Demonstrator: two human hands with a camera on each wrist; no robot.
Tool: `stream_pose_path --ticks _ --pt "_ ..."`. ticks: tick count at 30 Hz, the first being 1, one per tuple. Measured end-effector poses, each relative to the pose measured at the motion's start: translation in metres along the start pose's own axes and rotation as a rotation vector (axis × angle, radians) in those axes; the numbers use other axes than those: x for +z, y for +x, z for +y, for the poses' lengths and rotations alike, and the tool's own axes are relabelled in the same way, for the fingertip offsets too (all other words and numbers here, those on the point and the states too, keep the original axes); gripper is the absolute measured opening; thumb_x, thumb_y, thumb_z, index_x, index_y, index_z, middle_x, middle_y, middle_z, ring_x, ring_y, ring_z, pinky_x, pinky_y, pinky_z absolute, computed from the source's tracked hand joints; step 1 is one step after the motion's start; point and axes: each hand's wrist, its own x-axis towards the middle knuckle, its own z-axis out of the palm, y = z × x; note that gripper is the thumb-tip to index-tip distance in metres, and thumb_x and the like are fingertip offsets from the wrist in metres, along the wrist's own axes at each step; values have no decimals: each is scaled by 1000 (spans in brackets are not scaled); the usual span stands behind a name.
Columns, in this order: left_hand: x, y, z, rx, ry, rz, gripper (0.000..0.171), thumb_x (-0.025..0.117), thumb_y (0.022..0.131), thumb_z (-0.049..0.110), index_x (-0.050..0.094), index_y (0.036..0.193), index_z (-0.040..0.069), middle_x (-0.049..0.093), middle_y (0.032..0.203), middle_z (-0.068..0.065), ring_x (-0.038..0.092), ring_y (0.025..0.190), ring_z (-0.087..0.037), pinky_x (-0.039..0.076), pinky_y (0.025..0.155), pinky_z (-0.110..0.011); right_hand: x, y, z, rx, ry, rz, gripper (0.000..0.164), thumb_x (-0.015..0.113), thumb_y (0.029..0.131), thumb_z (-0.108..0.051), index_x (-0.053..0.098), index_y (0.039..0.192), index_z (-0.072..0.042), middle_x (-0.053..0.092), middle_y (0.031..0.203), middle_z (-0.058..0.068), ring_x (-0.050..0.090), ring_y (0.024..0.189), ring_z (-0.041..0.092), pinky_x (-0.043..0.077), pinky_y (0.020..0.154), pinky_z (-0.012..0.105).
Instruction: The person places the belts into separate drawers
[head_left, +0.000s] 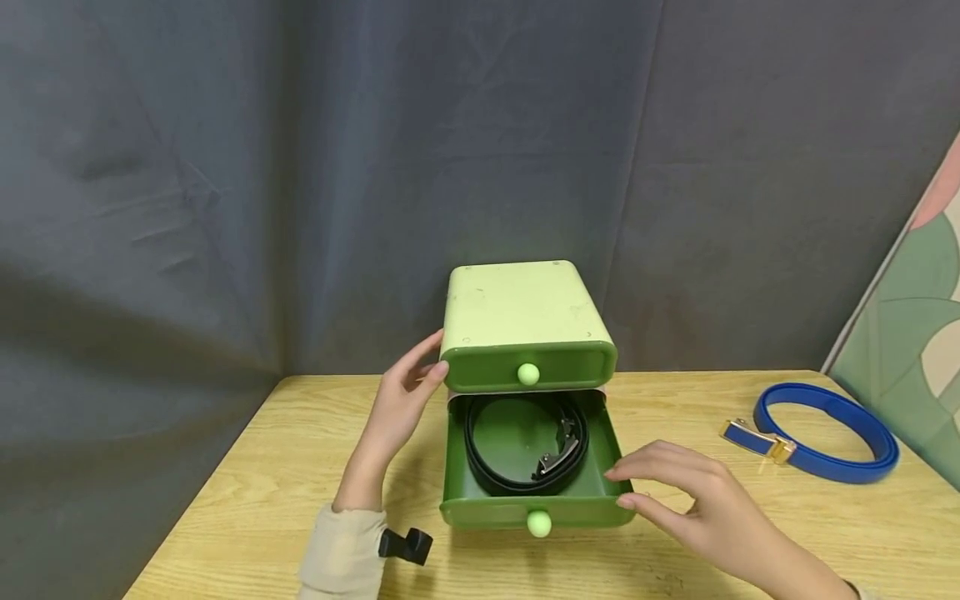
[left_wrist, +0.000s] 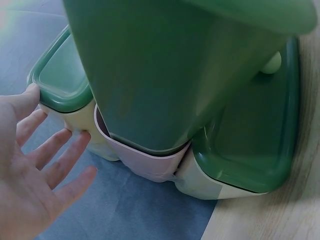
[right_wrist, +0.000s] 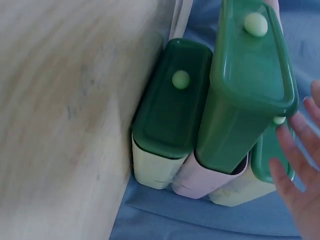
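A small drawer cabinet [head_left: 527, 308] has a pale green top and green drawer fronts. Its middle drawer [head_left: 537, 510] is pulled out, and a coiled black belt [head_left: 486, 478] with a silver buckle lies inside. My left hand [head_left: 397, 408] rests at the cabinet's upper left side, thumb at the front edge of the top drawer [head_left: 480, 369]. In the left wrist view its fingers [left_wrist: 67, 162] are spread. My right hand [head_left: 697, 500] is at the right front corner of the pulled-out drawer, fingers extended and thumb apart. The right wrist view shows its fingertips [right_wrist: 295, 131] close beside that corner.
A coiled blue belt [head_left: 843, 462] with a gold buckle lies on the wooden table [head_left: 300, 467] at the right. Below the pulled-out drawer is another closed drawer [right_wrist: 172, 112]. A grey curtain [head_left: 465, 150] hangs behind, and a patterned panel [head_left: 911, 333] stands far right.
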Motion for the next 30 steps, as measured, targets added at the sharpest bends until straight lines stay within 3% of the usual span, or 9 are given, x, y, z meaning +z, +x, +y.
stream_pose_path --ticks 3,6,13,20,24,30 --pt "0 2 1 3 4 0 49 60 101 24 49 148 18 49 147 -5 56 123 -32 44 101 -50 5 -4 -4 9 -60 40 22 76 88 -26 73 109 -20 70 102 -9 64 92 5 47 85 13" --pt "0 4 3 3 3 -2 49 60 101 25 49 148 18 49 147 -4 56 122 -31 45 101 -50 10 -6 -3 2 -129 76 27 73 88 -40 72 108 -21 68 101 -10 63 90 5 46 84 11" --pt "1 6 3 0 6 2 48 59 101 25 49 148 19 49 147 -3 57 122 -29 45 101 -49 18 -4 1 -6 -182 131 25 71 87 -46 70 97 -24 65 95 -14 61 85 4 47 77 11" --pt "-2 4 4 -6 15 -4 49 60 101 28 49 148 21 49 147 -2 56 122 -29 44 101 -49 17 1 -3 79 -211 167 24 61 92 -57 66 88 -33 59 86 -25 57 78 -5 47 71 12" --pt "-3 3 5 -7 8 -6 48 60 101 26 49 148 20 49 147 -3 56 122 -30 44 100 -49 19 4 3 88 -192 210 15 77 84 -43 66 87 -33 59 83 -22 55 74 -3 45 67 12" --pt "-1 -1 1 -28 -7 -4 48 60 101 25 50 147 20 50 146 -2 58 120 -27 45 100 -47 24 11 12 165 -225 215 33 91 68 -16 68 85 -31 59 81 -23 54 72 -2 44 67 12"
